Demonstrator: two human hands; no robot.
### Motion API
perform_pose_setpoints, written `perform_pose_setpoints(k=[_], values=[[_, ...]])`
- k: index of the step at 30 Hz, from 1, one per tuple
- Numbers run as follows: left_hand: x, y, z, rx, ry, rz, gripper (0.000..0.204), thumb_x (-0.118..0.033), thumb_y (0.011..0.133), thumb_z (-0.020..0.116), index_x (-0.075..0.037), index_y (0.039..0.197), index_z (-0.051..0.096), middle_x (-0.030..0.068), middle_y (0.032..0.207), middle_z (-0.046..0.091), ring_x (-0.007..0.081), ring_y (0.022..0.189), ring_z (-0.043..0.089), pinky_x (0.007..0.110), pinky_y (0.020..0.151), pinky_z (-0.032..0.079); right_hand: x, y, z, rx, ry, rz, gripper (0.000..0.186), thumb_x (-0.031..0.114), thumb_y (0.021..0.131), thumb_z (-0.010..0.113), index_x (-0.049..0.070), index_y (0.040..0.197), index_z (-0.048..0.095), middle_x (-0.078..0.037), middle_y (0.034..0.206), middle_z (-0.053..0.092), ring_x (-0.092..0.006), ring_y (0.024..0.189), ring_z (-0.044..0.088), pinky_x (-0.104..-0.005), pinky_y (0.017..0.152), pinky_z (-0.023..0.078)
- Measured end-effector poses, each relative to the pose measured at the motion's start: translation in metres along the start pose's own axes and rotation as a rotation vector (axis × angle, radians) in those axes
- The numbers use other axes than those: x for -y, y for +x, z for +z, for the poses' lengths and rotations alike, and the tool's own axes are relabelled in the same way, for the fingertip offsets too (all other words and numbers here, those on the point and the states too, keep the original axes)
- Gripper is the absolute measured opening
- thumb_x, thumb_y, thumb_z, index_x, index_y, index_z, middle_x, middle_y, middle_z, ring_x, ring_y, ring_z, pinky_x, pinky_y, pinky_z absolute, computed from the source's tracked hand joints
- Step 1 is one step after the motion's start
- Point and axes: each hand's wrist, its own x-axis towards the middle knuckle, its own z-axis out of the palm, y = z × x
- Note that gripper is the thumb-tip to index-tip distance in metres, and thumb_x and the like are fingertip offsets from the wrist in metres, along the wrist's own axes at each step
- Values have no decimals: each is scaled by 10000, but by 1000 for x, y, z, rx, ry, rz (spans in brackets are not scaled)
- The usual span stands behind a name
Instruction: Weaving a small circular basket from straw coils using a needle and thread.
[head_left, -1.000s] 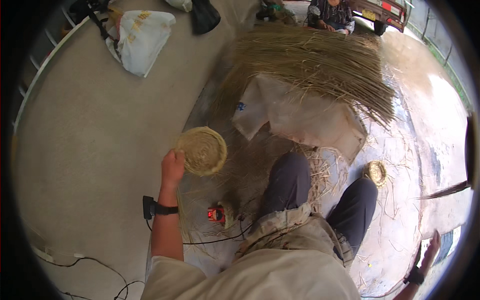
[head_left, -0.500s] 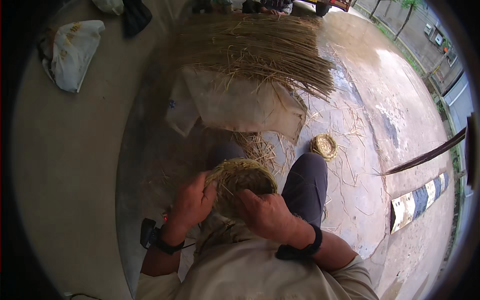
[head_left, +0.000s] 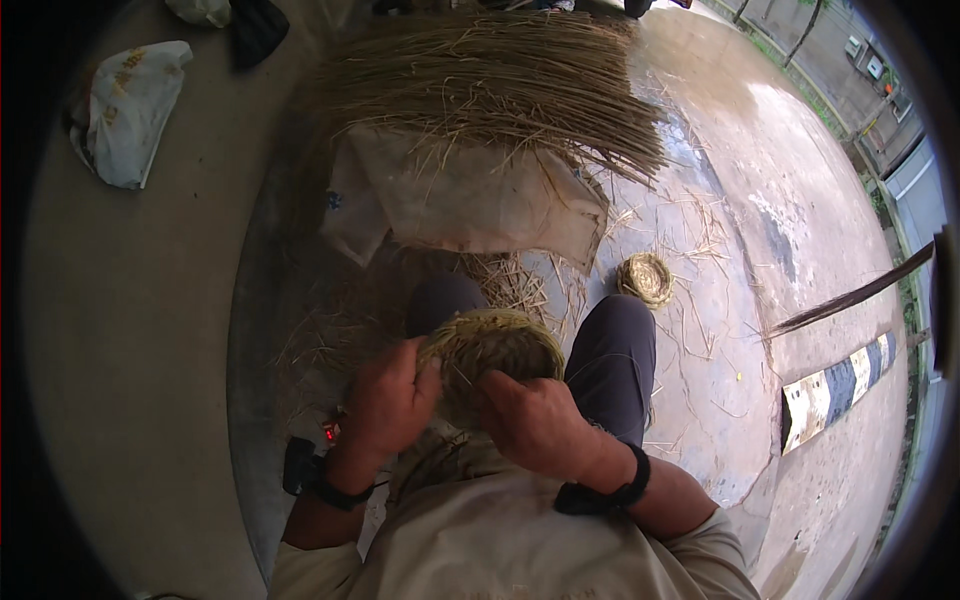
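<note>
A small round basket [head_left: 500,335] of woven straw is held up in front of my lap, its opening tilted towards me. My left hand [head_left: 398,395] is closed on the left side of its wall, thumb pressed near the rim. At the near edge of the opening my right hand [head_left: 535,420] is closed, fingertips bent inside the rim. Those fingertips are partly hidden, and I cannot make out whether they also pinch a loose strand. The underside of the basket is out of sight.
A second small straw basket [head_left: 645,280] sits on the floor past my right knee. Ahead lies a large bundle of straw stalks [head_left: 490,85] above a pale sheet [head_left: 480,205]. Loose straw litters the concrete. A white sack [head_left: 135,115] lies far left; a striped kerb block [head_left: 835,395] is at right.
The held basket has shifted slightly up and right in the picture, between both hands. My grip looks much the same. The surrounding floor scene has slid a little upward.
</note>
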Motion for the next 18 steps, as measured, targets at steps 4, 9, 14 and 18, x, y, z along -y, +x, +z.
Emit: perform_pose_setpoints(k=[4,9,14,18], values=[[-6,-2,3,-56,-11,30,250,-166,1001,630,19,1168,644,255,961,707,471,876,700,519,731,557,-1,5,5,82,-89,-30,110,98,907,679,23,960,619,-148,772,588,-348,706,687,-456,570,532],[-7,-7,6,40,80,6,258,-142,989,641,25,1185,653,262,947,709,466,865,708,497,718,560,-23,17,12,-17,149,-205,124,70,855,681,3,946,630,-136,946,612,-309,803,677,-417,689,544],[4,-9,13,-6,39,51,285,-150,984,642,29,1205,652,266,940,713,462,864,713,501,710,569,-31,20,16,-163,130,-441,202,33,848,663,-10,1045,645,-140,913,608,-341,832,673,-441,743,543],[7,0,-8,-83,41,20,311,-152,988,627,33,1237,644,270,963,721,472,875,713,508,723,578,-18,-5,-1,176,226,-112,220,33,861,655,3,1079,655,-146,902,618,-350,827,671,-449,731,547]])
